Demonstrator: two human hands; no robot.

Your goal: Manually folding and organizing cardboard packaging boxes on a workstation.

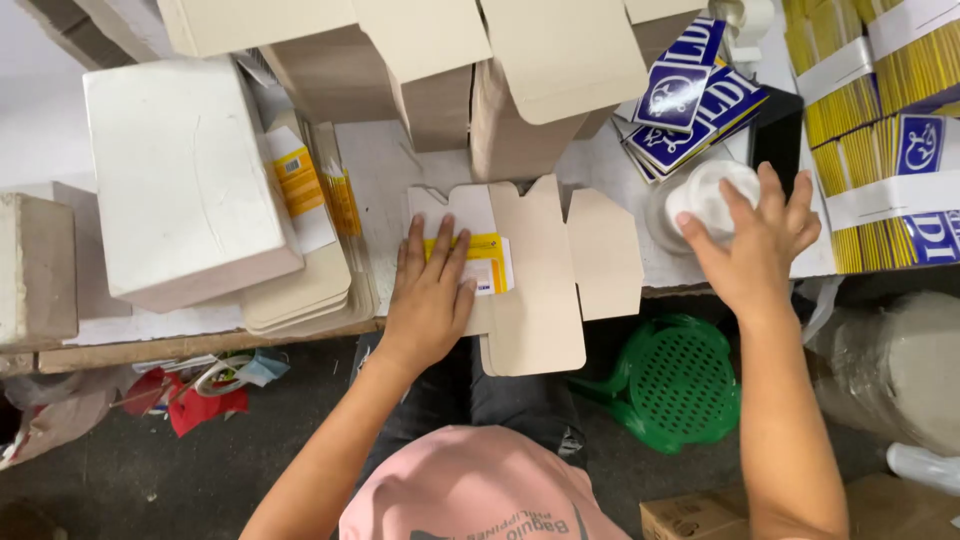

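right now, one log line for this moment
left hand: flat on carton blank | right hand: on white round lid | table

My left hand [428, 298] covers part of the yellow label [482, 262]. My right hand [762, 240] hides half the white tub [703, 195]. The yellow bundles [880, 130] run off the right edge.

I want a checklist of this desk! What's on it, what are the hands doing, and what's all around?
Surface: white table, crowded.
Job's things: flat carton with a yellow label; white tub.
Clutter: white box, carton stack, folded cartons, blue packs, yellow bundles.
Hands: left hand presses flat on the carton; right hand rests on the tub.
Cables: nothing seen.
Surroundings: green stool, red scraps on the floor.
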